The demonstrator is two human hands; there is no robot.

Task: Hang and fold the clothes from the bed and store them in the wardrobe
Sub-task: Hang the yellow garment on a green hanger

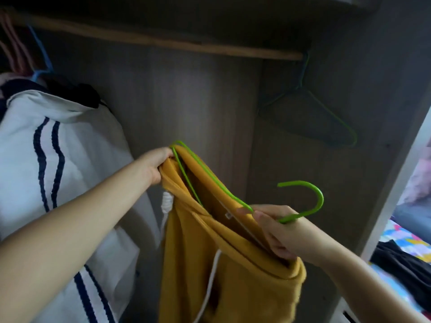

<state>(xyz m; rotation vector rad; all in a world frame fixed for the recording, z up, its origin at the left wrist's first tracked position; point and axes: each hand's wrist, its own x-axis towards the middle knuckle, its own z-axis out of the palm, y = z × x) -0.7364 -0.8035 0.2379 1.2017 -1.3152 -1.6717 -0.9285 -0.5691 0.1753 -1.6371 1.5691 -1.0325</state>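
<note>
while left hand (155, 164) and right hand (278, 231) grip the yellow hoodie (224, 271) on a green hanger (300, 201), white top (58, 159) already hangs, bed clothes (401, 264) remain.

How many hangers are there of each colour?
Green hangers: 2, one in the mustard hoodie held by the left hand and right hand at, one empty on the rail
Blue hangers: 1
Pink hangers: at least 1, blurred
Total: 4
</note>
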